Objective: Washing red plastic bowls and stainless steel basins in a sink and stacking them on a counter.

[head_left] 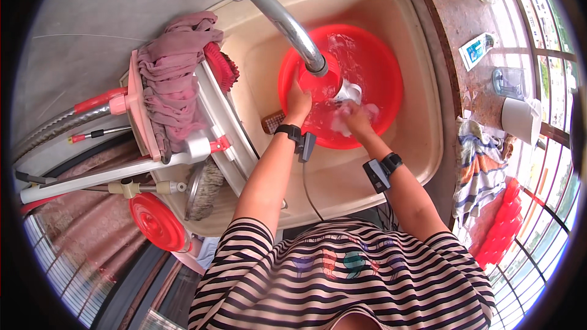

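Washing is underway: the left hand (298, 101) grips the red cup (318, 82) under the faucet (278, 15) inside the red basin (379, 95) mid-sink (422, 146), while the right hand (358, 116) apparently clutches a soapy white cloth (348, 95), needing scrubbing next.

Both hands — left hand (299, 99), right hand (356, 117) — in a red basin (379, 67) under a faucet (278, 18)

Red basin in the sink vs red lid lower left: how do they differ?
The red basin sits inside the sink under the tap; the red lid lies outside it, by the mop handle. The basin looks larger and holds sudsy water; the lid shows no water. Both hands, left hand and right hand, are in the basin; neither touches the lid. Both are round red plastic.
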`<state>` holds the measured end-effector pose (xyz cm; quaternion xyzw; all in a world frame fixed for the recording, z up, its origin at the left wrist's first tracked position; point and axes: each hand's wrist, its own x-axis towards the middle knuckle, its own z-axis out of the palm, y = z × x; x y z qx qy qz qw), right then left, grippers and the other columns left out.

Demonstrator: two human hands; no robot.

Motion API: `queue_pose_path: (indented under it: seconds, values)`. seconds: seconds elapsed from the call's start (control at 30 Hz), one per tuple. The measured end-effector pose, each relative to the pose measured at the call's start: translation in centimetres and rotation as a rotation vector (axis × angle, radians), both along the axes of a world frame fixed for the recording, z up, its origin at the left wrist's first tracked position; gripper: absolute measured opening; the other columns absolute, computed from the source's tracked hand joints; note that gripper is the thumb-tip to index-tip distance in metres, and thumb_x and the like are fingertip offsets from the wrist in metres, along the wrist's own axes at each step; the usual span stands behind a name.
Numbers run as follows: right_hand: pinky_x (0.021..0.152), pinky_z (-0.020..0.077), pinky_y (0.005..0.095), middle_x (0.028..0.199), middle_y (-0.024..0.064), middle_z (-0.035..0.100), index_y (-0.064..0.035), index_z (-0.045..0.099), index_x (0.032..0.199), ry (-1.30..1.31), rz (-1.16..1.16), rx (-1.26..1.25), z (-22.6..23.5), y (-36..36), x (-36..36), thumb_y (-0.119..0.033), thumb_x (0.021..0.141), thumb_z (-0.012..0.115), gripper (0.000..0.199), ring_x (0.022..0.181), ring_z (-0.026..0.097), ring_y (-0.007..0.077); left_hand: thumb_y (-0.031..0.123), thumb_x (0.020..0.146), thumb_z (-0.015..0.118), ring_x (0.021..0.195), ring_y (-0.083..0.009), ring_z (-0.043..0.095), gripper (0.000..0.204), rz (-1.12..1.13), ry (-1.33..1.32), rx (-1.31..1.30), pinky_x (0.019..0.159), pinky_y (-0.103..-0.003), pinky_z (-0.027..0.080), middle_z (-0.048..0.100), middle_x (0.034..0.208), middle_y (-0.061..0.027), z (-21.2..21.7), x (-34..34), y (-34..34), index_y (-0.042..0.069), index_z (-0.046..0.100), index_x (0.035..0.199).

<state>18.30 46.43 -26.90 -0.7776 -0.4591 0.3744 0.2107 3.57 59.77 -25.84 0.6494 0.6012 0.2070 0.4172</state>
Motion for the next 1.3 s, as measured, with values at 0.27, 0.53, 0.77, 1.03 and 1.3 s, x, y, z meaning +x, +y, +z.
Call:
queue_pose_path:
  seconds: [0.27,0.53,0.77,1.03,1.3]
  values:
    - [0.068,0.0543,0.0369,0.102,0.0142,0.058,-0.0068,0.042,0.117,1.264,-1.011,0.166,5.7,4.0,-1.2,-0.004,0.087,0.053,0.032,0.084,0.064,0.0247,-0.007,0.082,0.046,0.118,-0.0414,0.050,0.081,-0.101,0.121,-0.270,0.084,-0.047,0.051,0.045,0.133,-0.0302,3.4,-1.0,-3.3,0.010,0.006,0.150]
    - [0.077,0.0518,0.0348,0.110,0.0125,0.058,-0.0040,0.044,0.130,0.676,-0.519,0.041,1.5,4.7,-5.0,-0.007,0.084,0.052,0.047,0.094,0.060,0.0219,-0.008,0.082,0.039,0.120,-0.0313,0.049,0.081,0.082,-0.486,-0.908,0.078,-0.040,0.057,0.039,0.139,-0.0198,2.8,-1.0,-4.6,0.008,-0.001,0.150]
    - [0.084,0.0500,0.0448,0.102,0.0274,0.061,0.0013,0.064,0.097,-0.017,0.368,0.034,6.1,2.9,-2.0,-0.005,0.079,0.054,0.022,0.095,0.061,0.0392,-0.009,0.080,0.044,0.127,-0.0383,0.041,0.073,-0.147,-0.054,-0.302,0.103,-0.042,0.042,0.038,0.139,-0.0265,0.3,-3.2,-3.6,-0.002,0.013,0.145]
    - [0.082,0.0500,0.0473,0.095,0.0235,0.063,-0.0020,0.060,0.105,-0.392,0.138,0.088,9.1,0.8,1.8,-0.014,0.075,0.066,0.033,0.092,0.062,0.0415,-0.008,0.079,0.048,0.123,-0.0407,0.046,0.063,-0.247,-0.018,-0.225,0.100,-0.044,0.041,0.045,0.132,-0.0298,2.0,-0.3,-3.2,-0.001,0.030,0.139]
    - [0.078,0.0505,0.0513,0.089,0.0252,0.065,-0.0054,0.055,0.115,-0.185,0.072,-0.140,3.6,1.6,4.4,-0.005,0.077,0.057,0.038,0.089,0.062,0.0449,-0.002,0.082,0.056,0.109,-0.0384,0.058,0.060,-0.564,-0.130,-0.538,0.091,-0.043,0.048,0.057,0.117,-0.0285,4.8,0.7,-2.5,0.007,0.035,0.138]
